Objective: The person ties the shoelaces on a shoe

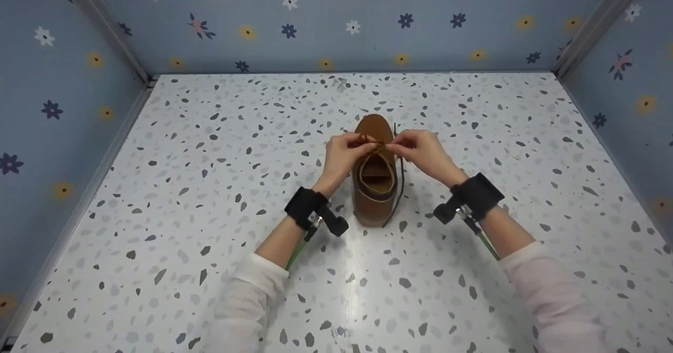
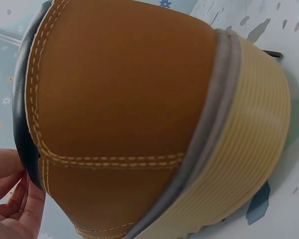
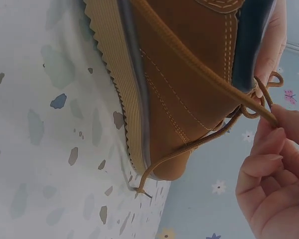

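A brown lace-up boot [image 1: 374,211] stands upright on the floor surface, its toe pointing away from me. My left hand [image 1: 344,155] is at the left of the lacing and pinches the shoelace between thumb and forefinger. From the other side my right hand [image 1: 423,153] pinches a brown shoelace [image 3: 189,59] between thumb and fingertip. Small loops of lace lie at the knot, as the right wrist view shows. One loose lace end hangs beside the toe to the surface. In the left wrist view the boot's heel and dark collar [image 2: 21,109] hide most of the lacing.
White speckled tabletop [image 1: 210,237] surrounds the boot. Blue flowered panels [image 1: 336,21] wall in the back and both sides. Black straps with small cameras [image 1: 476,195] sit on both wrists.
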### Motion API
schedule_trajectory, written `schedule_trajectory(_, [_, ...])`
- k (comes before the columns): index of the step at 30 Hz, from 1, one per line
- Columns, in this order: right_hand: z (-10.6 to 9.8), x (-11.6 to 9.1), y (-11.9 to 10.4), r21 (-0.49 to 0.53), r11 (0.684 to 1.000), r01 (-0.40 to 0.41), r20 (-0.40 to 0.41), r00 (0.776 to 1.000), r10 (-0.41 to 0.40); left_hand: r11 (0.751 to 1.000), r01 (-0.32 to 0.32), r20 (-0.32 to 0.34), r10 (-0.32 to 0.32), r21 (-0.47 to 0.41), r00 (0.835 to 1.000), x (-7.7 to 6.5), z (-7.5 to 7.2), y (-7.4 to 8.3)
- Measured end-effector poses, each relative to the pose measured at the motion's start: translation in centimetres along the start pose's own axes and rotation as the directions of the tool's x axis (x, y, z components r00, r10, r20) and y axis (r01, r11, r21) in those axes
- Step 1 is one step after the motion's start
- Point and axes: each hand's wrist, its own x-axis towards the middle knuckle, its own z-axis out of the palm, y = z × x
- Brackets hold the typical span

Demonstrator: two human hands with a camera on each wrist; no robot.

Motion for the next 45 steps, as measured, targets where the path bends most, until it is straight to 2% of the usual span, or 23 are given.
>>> schedule_trajectory(6, [0.3,0.3,0.0,0.006,1.0,-0.011,-0.02,1.0,0.011,0.998,-0.004,0.011,0.005,-0.068,1.0,0.0,0.1,-0.2])
schedule_trajectory(13, [0.7,0.5,0.2,0.008,1.0,-0.018,-0.017,1.0,0.018,0.99,0.02,0.034,-0.015,-0.142,0.999,0.0,0.1,-0.2])
schedule_trajectory(21, [1.2,0.7,0.3,0.077,0.996,-0.04,-0.01,0.999,0.04,0.987,0.02,0.046,-0.013,-0.157,0.999,-0.1,0.1,-0.2])
schedule_trajectory(27, [1.4,0.7,0.3,0.095,0.995,-0.01,0.007,1.0,0.009,0.985,0.018,0.047,-0.01,-0.17,0.999,0.0,0.1,-0.3])
schedule_trajectory(41, [2.1,1.1,0.3,0.039,0.999,-0.012,-0.062,0.998,0.014,0.998,-0.026,0.045,0.029,-0.065,0.999,0.3,0.1,-0.6])
schedule_trajectory(45, [2.2,1.1,0.1,0.042,0.999,-0.018,-0.08,0.997,0.021,0.999,-0.046,0.038,0.046,-0.007,0.998,0.3,0.0,-0.3])
